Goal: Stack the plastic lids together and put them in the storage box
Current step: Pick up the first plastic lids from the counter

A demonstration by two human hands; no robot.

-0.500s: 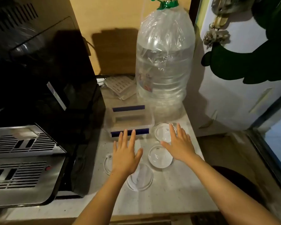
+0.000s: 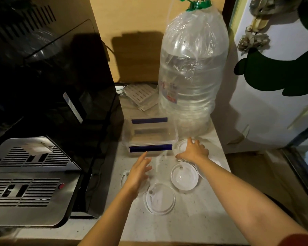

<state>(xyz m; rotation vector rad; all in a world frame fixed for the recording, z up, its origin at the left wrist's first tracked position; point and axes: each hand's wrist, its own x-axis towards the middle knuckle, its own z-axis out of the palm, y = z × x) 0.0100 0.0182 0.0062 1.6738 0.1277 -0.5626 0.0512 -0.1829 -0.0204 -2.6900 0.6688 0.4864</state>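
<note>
Lids of clear plastic lie flat and apart on the pale counter (image 2: pixel 194 219), all round, so none has a long axis. One lid (image 2: pixel 160 198) sits nearest the front edge with its small hole toward the back left. A second lid (image 2: pixel 184 176) lies just behind and to its right, hole also toward the back left. A third lid (image 2: pixel 182 145) lies further back, near the right front corner of the storage box (image 2: pixel 149 137), partly under the right hand (image 2: pixel 194 151). A fourth lid (image 2: pixel 124 178) shows only as a rim beside the left hand (image 2: pixel 138 174).

The box is clear, open at the top, with blue clips on its front and back edges; its long axis runs left to right, and it stands in front of a big water bottle (image 2: pixel 192 77).

The right hand is spread, fingers resting on or just over the third lid; I cannot tell whether it grips. The left hand is open, fingers extended toward the box, holding nothing.
</note>
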